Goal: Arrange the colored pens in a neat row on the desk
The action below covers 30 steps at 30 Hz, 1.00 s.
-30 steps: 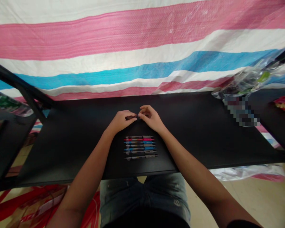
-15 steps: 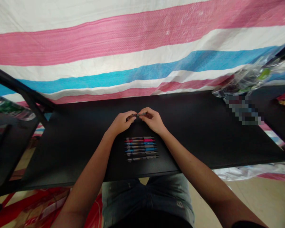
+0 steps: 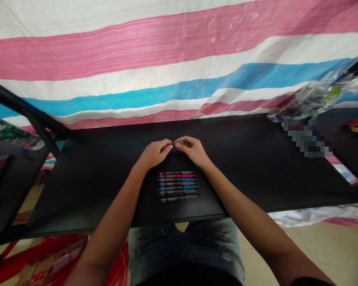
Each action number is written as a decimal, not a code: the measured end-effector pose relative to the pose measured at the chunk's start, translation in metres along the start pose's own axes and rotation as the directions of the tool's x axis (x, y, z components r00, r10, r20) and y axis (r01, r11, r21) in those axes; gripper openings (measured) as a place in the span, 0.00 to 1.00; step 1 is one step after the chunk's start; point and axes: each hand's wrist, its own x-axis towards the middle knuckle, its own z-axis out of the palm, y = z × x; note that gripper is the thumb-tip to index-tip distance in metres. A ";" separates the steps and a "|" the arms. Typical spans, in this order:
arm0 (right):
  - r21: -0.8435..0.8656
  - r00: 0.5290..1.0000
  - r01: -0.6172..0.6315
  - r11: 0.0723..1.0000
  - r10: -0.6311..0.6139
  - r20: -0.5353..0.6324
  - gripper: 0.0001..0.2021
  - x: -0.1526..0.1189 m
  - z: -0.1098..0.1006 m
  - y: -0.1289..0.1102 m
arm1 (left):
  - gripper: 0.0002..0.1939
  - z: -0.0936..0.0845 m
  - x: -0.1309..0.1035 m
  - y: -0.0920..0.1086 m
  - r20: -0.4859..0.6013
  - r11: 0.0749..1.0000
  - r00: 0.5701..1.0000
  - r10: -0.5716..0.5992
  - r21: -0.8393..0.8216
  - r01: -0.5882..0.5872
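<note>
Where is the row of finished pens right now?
In the head view, the row of pens lies on the black table, centre, just nearer the person than both hands.

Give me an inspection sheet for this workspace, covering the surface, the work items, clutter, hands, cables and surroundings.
Surface: black table, matte, bare around the hands.
Work items: a dark pen held off the table between both hands; a row of pens lying parallel just below the hands, pink, blue and grey ones among them.
Clutter: clear plastic bag with contents at the far right corner; a blurred patch beside it, cannot tell what.
Hands: left hand and right hand each pinch one end of the dark pen.
Cables: nothing seen.
Surroundings: striped pink, white and blue tarp behind; black frame bar at left.
</note>
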 end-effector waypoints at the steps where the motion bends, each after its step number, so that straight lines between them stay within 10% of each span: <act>1: 0.039 1.000 0.015 0.999 -0.015 -0.009 0.14 0.000 0.001 0.000 | 0.14 0.000 0.000 0.000 -0.002 1.000 1.000 -0.008 -0.018 0.008; 17: 0.329 0.997 -0.001 0.944 -0.025 0.075 0.09 -0.004 0.009 0.004 | 0.20 -0.002 0.000 0.006 0.007 0.978 0.985 -0.172 0.117 0.170; 30: 0.418 0.999 -0.010 0.908 0.026 -0.032 0.16 -0.002 -0.002 -0.005 | 0.16 0.000 -0.001 -0.002 -0.044 0.990 0.995 -0.093 0.104 0.097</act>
